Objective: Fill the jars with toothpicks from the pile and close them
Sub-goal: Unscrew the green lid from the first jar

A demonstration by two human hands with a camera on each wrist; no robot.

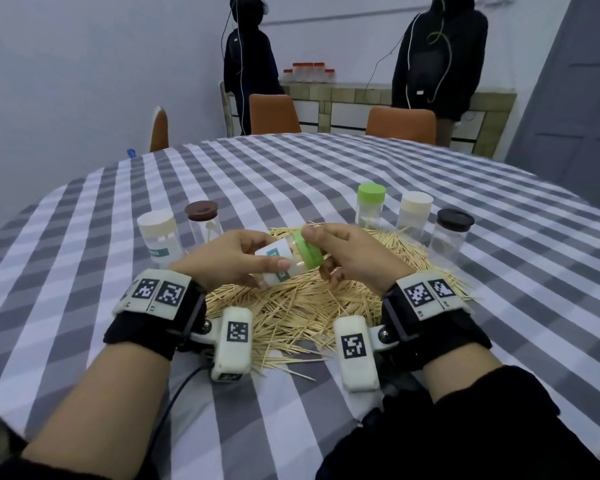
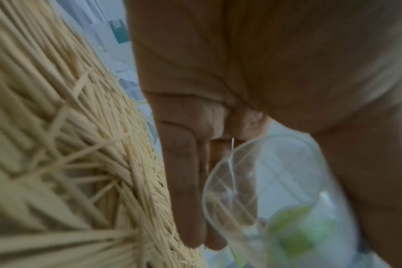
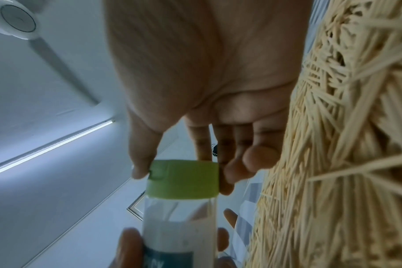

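Note:
My left hand [image 1: 236, 259] grips a clear jar [image 1: 277, 264] with a white label, tilted on its side above the toothpick pile [image 1: 302, 306]. My right hand [image 1: 347, 254] pinches the jar's green lid [image 1: 309, 250] between thumb and fingers. In the right wrist view the green lid [image 3: 184, 178] sits on the jar's mouth, with the jar [image 3: 179, 230] held from below by the left fingers. The left wrist view shows the jar's clear base [image 2: 259, 190] against my left fingers [image 2: 184, 181], with the pile [image 2: 69, 145] beside them.
Two capped jars stand left of the pile: a white-lidded one [image 1: 158, 235] and a brown-lidded one [image 1: 203, 220]. Right of it stand green-lidded [image 1: 370, 206], cream-lidded [image 1: 414, 216] and black-lidded [image 1: 451, 233] jars. Orange chairs [image 1: 274, 114] and two standing people [image 1: 437, 57] are beyond the checked table [image 1: 291, 168].

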